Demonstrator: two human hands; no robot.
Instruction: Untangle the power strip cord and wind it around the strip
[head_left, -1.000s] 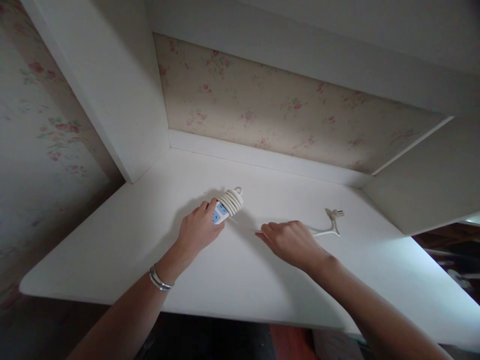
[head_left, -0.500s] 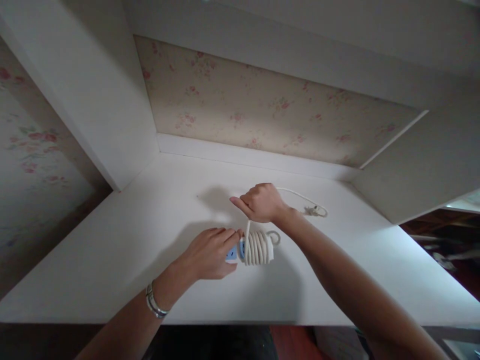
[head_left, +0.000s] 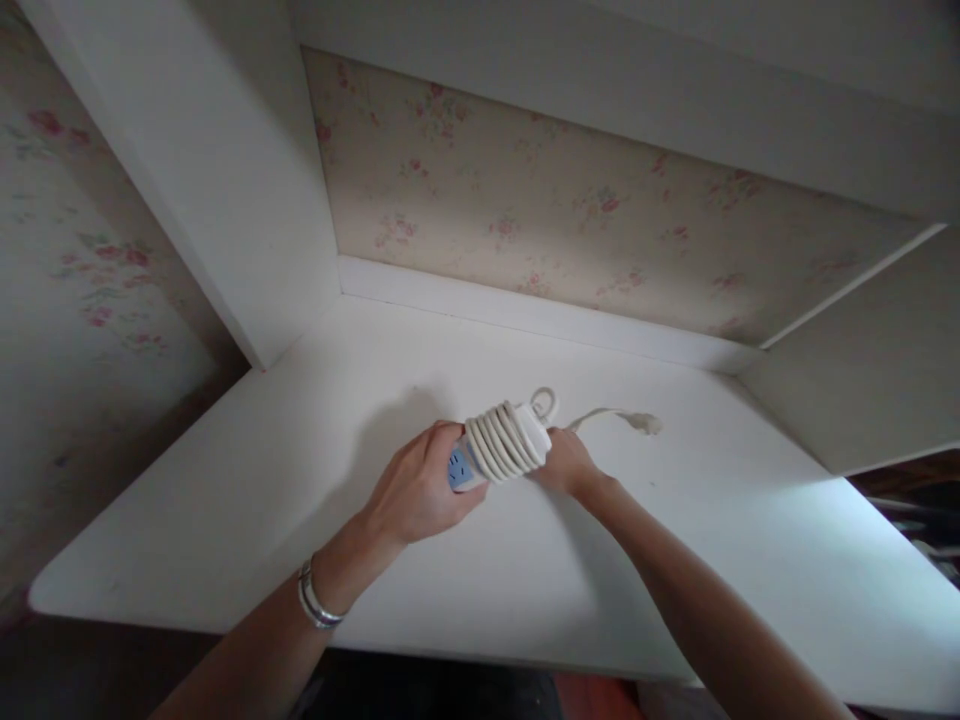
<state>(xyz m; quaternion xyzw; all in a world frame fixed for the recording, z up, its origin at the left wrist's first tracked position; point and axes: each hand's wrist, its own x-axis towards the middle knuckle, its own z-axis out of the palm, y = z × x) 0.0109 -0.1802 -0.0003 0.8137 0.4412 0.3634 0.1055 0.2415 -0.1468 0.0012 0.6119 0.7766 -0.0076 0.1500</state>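
My left hand grips one end of a white power strip with blue socket faces. Several turns of its off-white cord are wound tightly around the strip's other end, where a small loop sticks out. The strip is held tilted above the white surface. Behind and below the wound end is my right hand, closed on the cord, with its fingers mostly hidden by the strip. From that hand the loose cord runs right to its plug end, which looks blurred.
A white desk surface lies under my hands, with a low white ledge and floral wallpaper behind it. White upright panels stand left and right. The front edge runs near my forearms.
My right hand has moved from above the strip down behind it, carrying the cord round. The strip has been raised and tilted, and the loose cord tail has shifted.
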